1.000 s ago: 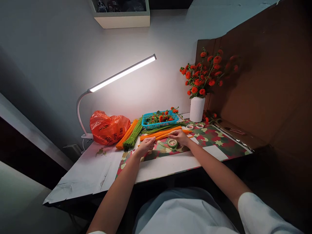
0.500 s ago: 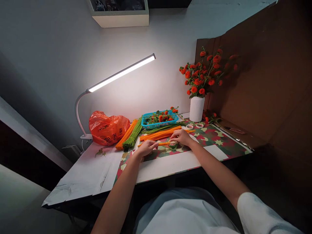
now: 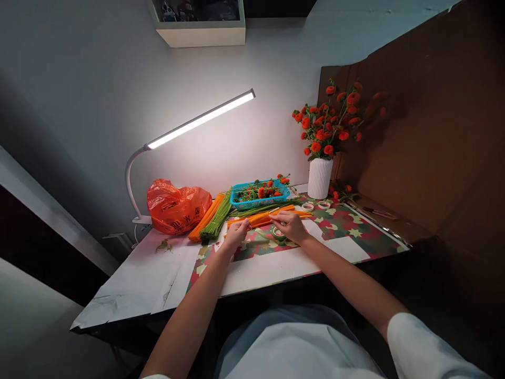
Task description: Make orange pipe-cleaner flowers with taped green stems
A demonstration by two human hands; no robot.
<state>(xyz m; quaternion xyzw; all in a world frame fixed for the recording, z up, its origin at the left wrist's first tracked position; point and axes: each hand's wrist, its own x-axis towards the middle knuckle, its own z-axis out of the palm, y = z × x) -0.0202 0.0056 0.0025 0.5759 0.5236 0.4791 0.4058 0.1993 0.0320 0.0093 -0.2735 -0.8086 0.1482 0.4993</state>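
Head view: white table [image 3: 150,284] with patterned mat [image 3: 347,226], lamp-lit wall [image 3: 98,95].

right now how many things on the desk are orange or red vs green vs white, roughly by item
orange or red: 3 - plastic bag, orange stem bundle, orange stems by the hands
green: 1 - green stem bundle
white: 2 - vase, desk lamp
total: 6
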